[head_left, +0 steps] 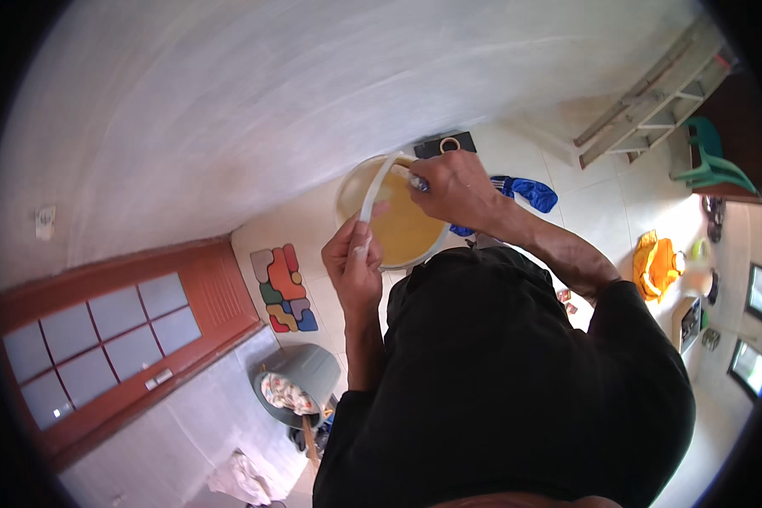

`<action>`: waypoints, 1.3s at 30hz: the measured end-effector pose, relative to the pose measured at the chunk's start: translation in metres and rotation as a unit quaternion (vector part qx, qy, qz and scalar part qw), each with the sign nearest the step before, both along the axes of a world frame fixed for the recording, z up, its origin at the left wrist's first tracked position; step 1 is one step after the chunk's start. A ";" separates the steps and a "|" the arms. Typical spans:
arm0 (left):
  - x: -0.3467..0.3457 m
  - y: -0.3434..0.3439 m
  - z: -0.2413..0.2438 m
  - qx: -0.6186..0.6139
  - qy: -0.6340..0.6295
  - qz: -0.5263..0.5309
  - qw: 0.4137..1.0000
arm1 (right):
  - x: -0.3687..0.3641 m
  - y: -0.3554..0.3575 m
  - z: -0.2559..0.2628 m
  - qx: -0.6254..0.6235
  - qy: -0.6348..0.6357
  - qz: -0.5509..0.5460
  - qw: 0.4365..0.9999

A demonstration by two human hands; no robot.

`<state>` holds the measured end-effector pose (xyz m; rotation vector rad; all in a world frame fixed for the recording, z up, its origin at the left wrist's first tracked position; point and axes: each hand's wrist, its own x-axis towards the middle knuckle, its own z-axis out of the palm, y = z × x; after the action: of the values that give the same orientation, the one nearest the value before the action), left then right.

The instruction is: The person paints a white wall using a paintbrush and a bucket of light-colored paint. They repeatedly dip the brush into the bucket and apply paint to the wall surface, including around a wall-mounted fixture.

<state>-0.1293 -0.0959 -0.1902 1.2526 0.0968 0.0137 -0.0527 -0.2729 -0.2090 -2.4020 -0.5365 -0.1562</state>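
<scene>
My left hand (355, 263) pinches the near end of a long, pale, narrow strip (376, 184), which looks like a wide scraper blade seen nearly edge-on. Whitish smears show on my left fingers. In my right hand (454, 190) is a small hand tool (417, 182) with a blue end, perhaps a putty knife. Its light-coloured part lies close to the strip, but I cannot tell whether they touch. Below both hands stands a round pale tub (350, 187) with a yellowish inside. My forearms partly cover its rim.
A bare plastered wall (260, 114) rises beyond the tub. Beside it, a tape roll (449, 145) lies on a black object (427, 149). Blue cloth (533, 192), a multicoloured mat (286, 289) and a grey bin (314, 368) are on the floor. A ladder (657, 120) leans at right.
</scene>
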 end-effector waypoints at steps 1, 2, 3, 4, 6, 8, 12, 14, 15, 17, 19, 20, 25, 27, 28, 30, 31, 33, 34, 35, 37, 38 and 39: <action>-0.001 0.001 -0.003 -0.009 0.001 0.001 1.000 | -0.002 0.000 -0.001 -0.007 0.005 0.005 1.000; 0.000 0.002 -0.005 -0.018 0.003 0.004 1.000 | -0.005 0.000 -0.002 -0.013 0.011 0.011 1.000; 0.000 0.002 -0.005 -0.017 -0.004 0.001 1.000 | -0.006 0.000 -0.002 -0.020 0.018 0.024 0.999; 0.001 0.002 -0.005 -0.015 -0.010 0.000 1.000 | -0.006 0.000 0.001 -0.009 0.030 0.028 0.999; 0.000 0.000 -0.006 -0.008 -0.012 -0.005 1.000 | -0.003 -0.004 -0.001 0.010 0.046 0.034 0.998; 0.002 -0.003 -0.003 0.001 -0.003 -0.007 1.000 | -0.002 -0.004 -0.001 0.054 0.086 0.047 0.994; 0.002 -0.009 0.009 0.067 0.042 -0.027 0.997 | -0.002 -0.010 0.035 0.143 0.329 0.067 0.931; 0.005 -0.013 0.010 0.038 0.038 -0.041 0.998 | -0.004 -0.011 0.037 0.185 0.445 0.071 0.873; 0.004 -0.014 0.010 0.025 0.037 -0.050 0.998 | -0.006 -0.013 0.034 0.183 0.458 0.068 0.868; 0.001 -0.015 0.010 0.007 0.045 -0.049 0.998 | -0.008 -0.014 0.032 0.178 0.477 0.062 0.859; 0.000 -0.015 0.010 0.002 0.047 -0.053 0.997 | -0.007 -0.014 0.030 0.183 0.457 0.085 0.866; -0.001 -0.013 0.010 0.005 0.047 -0.051 0.998 | -0.007 -0.014 0.029 0.179 0.462 0.088 0.864; -0.004 -0.013 0.007 -0.006 0.035 -0.044 0.998 | -0.009 -0.011 0.031 0.186 0.473 0.099 0.856; -0.003 -0.013 0.008 -0.001 0.026 -0.039 0.999 | -0.009 -0.009 0.032 0.191 0.470 0.106 0.855; -0.003 -0.012 0.008 0.003 0.022 -0.037 0.999 | -0.009 -0.008 0.033 0.193 0.469 0.110 0.855; -0.003 -0.012 0.009 0.001 0.026 -0.034 0.999 | -0.008 -0.007 0.036 0.186 0.475 0.107 0.853; -0.003 -0.012 0.009 0.000 0.028 -0.034 0.999 | -0.008 -0.007 0.037 0.182 0.478 0.105 0.853; -0.002 -0.011 0.010 0.006 0.032 -0.041 0.999 | -0.008 -0.010 0.033 0.195 0.463 0.104 0.858; -0.002 -0.010 0.010 0.011 0.033 -0.047 0.998 | -0.009 -0.011 0.031 0.204 0.453 0.102 0.862; -0.003 -0.009 0.012 0.024 0.030 -0.041 0.998 | -0.009 -0.011 0.031 0.193 0.429 0.092 0.878; -0.003 -0.008 0.017 0.052 0.025 -0.051 0.997 | -0.010 -0.012 0.030 0.178 0.377 0.053 0.907; -0.004 -0.007 0.016 0.050 0.026 -0.035 0.998 | -0.008 -0.012 0.025 0.149 0.307 0.060 0.938; -0.004 -0.008 0.014 0.047 0.032 -0.026 0.998 | -0.005 -0.012 0.017 0.119 0.239 0.059 0.962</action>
<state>-0.1332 -0.1035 -0.1761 1.3503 0.1207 -0.0679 -0.0574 -0.2853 -0.1921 -2.0659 -0.4032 0.3839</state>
